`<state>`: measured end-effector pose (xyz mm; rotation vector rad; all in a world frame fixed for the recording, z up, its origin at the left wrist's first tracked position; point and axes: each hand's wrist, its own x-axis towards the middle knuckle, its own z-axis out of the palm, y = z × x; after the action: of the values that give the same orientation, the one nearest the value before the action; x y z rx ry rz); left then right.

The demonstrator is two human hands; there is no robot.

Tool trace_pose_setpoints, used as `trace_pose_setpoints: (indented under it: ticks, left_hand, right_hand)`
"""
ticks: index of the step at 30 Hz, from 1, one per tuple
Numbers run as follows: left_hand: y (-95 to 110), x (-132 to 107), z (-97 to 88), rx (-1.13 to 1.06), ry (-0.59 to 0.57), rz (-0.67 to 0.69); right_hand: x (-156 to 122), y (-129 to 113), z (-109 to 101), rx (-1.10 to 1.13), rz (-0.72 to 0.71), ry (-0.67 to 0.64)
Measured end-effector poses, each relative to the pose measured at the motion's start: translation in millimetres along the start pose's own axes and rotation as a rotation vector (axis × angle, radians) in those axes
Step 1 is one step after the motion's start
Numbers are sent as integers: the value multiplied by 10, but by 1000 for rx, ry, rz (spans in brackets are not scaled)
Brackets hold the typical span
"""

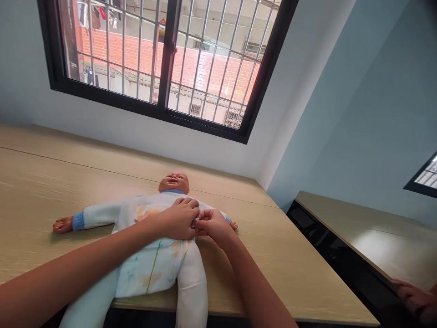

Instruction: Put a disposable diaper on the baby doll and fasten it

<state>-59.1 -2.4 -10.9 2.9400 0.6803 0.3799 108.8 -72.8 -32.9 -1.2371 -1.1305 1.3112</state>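
Observation:
A baby doll (174,182) lies on its back on the wooden table, arms spread, legs hanging over the near edge. It wears a white top with blue cuffs and a white printed diaper (143,269) with a yellow-green line down its front. Across the doll's belly reaches my left hand (180,218), its fingers closed on the diaper's waist at the right side. Touching it there is my right hand (215,225), thumb and fingers pinched on the diaper's side edge. The small bit between the fingertips is mostly hidden.
The pale wooden table (273,269) runs back to a wall under a barred window (165,59). At the right, past a gap, stands a second table (362,232) with a dark front. Another person's blurred hand (414,296) shows at the lower right.

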Motion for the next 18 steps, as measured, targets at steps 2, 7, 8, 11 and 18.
trace_pose_setpoints:
  ticks: [2, 7, 8, 11, 18]
  left_hand:
    - [7, -11, -14, -9, 0, 7]
    - [20, -18, -56, -54, 8, -2]
    - [22, -13, -68, -61, 10, -4]
    - [30, -14, -133, -76, 21, -4]
    - [251, -623, -367, -91, 96, -116]
  right_hand:
    - [9, -5, 56, 0, -16, -24]
    - [-19, -40, 150, 48, -73, -113]
    - [-30, -48, 154, 55, -83, -123]
    - [-54, -64, 141, 28, -118, -110]
    - [15, 49, 127, -234, -148, -6]
